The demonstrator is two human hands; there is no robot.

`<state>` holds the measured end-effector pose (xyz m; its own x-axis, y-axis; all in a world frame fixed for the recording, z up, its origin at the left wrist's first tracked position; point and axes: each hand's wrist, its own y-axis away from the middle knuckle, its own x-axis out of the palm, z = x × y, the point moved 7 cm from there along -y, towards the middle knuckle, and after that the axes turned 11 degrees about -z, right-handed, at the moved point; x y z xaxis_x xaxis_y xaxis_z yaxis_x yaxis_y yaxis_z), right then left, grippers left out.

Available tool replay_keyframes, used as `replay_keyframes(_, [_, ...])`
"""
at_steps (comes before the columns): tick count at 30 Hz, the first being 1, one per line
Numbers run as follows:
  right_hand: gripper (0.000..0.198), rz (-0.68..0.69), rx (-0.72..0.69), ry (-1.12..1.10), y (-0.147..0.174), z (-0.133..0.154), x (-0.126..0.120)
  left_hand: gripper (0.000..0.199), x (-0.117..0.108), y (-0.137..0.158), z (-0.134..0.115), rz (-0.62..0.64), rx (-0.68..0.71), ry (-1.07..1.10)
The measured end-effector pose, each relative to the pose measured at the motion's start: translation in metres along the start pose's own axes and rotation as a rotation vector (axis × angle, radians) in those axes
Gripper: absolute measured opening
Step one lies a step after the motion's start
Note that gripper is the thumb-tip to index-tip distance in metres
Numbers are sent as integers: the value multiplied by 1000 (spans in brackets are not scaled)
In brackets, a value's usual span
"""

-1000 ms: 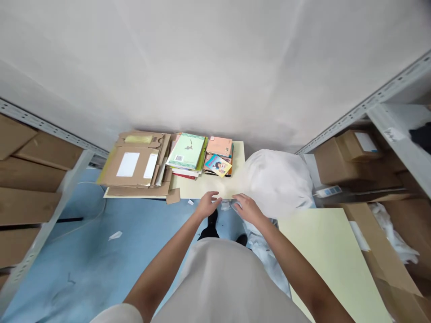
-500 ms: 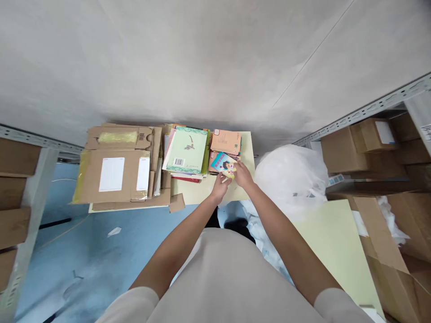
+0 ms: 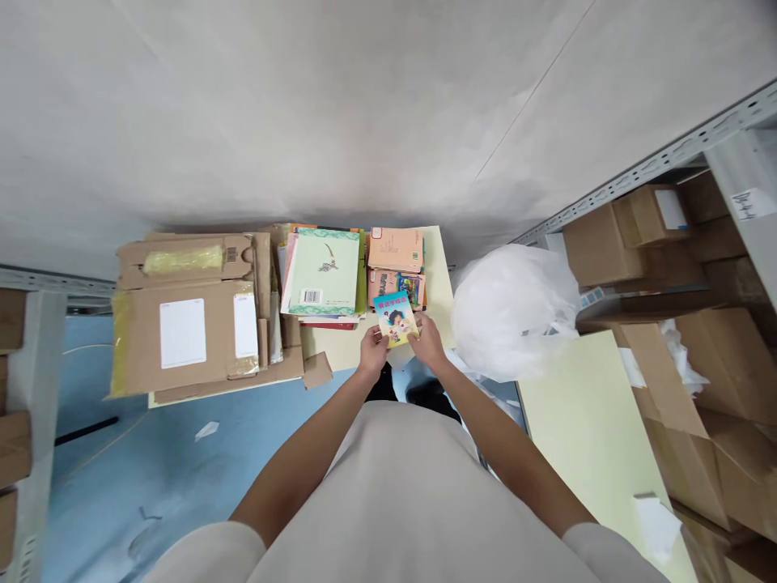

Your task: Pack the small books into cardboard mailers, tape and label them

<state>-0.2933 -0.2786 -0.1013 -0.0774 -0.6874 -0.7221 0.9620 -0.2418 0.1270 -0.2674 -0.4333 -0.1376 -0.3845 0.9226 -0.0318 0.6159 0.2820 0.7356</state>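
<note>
A small picture book (image 3: 395,317) with a blue-and-yellow cover and a cartoon child on it is held upright in its reading direction between my hands. My left hand (image 3: 373,350) grips its lower left corner, and my right hand (image 3: 428,343) its right edge. Just beyond it lie small pink-covered books (image 3: 396,248) in two stacks, the nearer one partly hidden by the held book. To their left rises a pile of larger books, topped by a pale green book (image 3: 328,271) with a barcode.
Flattened cardboard boxes (image 3: 193,324) with white labels cover the table's left part. A white plastic bag (image 3: 513,312) bulges right of the table (image 3: 438,267). Shelves with cardboard boxes (image 3: 607,255) stand at right and left. Another pale tabletop (image 3: 583,421) extends at right.
The small book has come toward me, away from the near pink stack, and turned from slanted to nearly straight. More of the pink stack shows. The camera view has shifted slightly.
</note>
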Motion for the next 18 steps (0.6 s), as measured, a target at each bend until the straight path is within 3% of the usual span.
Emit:
replay_keyframes(5, [38,-27,130,-165,23,-8,-23,48,-5,25,-11,205,54,-26])
replay_keyframes(9, [40,-23,235,-426,43,-17,-58,56,9,47,-25,374,110,-95])
replay_keyframes(14, [41,-203,308,-672,78,-46,-123,49,58,85,-30,588,230,-166])
replay_keyframes(18, [45,-442,328,-786,113,-84,-184,47,108,134,-9,788,264,-257])
